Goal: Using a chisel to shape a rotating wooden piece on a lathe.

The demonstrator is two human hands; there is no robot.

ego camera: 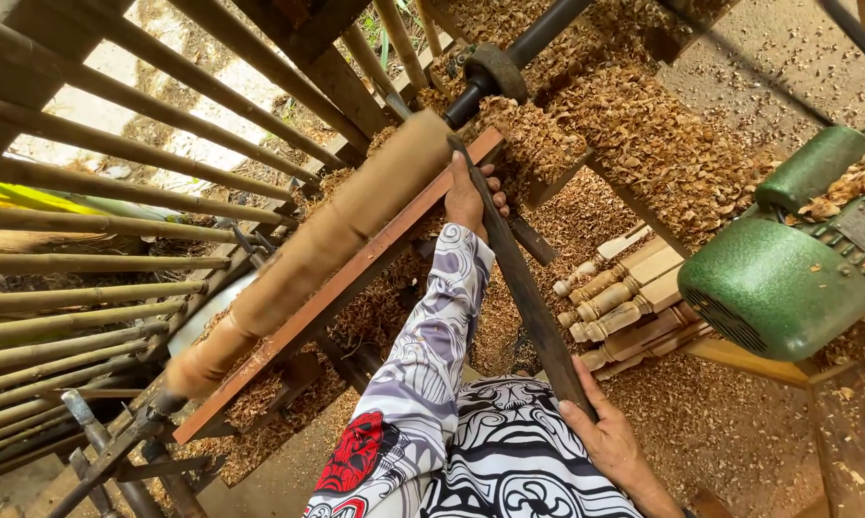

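Two hands held one long dark chisel (524, 278). My left hand (469, 197) pinched its tip end on the rail (341, 288), beside the wooden post (308, 254). My right hand (610, 443) wrapped the handle end. It looked stiff and heavy, so I judged gripping both ends best.

A slatted wall of bamboo poles (116, 249) is seen at the left, with daylight passing between them. The earthen floor (739, 432) is covered with wood shavings (634, 125). A green electric motor (778, 278) is mounted at the right. Turned wooden spindles (615, 297) are stacked below.
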